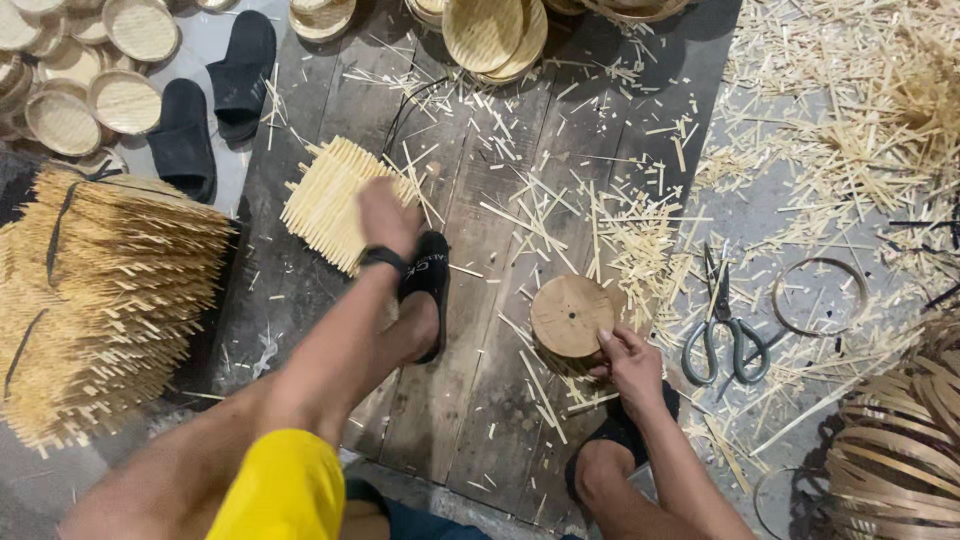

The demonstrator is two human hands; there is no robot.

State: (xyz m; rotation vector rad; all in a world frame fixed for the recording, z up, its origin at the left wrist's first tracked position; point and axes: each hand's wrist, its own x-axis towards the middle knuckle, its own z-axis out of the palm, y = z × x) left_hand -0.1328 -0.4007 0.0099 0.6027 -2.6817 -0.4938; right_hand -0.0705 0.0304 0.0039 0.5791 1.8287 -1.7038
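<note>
Head view: my left hand (388, 215), blurred, seems to grasp the woven mat (330, 205); my right hand (628, 362) grips the wooden disc (572, 315).

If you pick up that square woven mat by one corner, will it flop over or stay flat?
The woven mat under the left hand is made of thin pale strips, so it probably bends a little but stays mostly flat. It looks light for its size. Its loose strip ends stick out at the edges, so they might snag or fray if pulled.

Dark wooden planks (480, 330) lie over a grey floor (745, 215) strewn with bamboo offcuts (850, 140).
</note>
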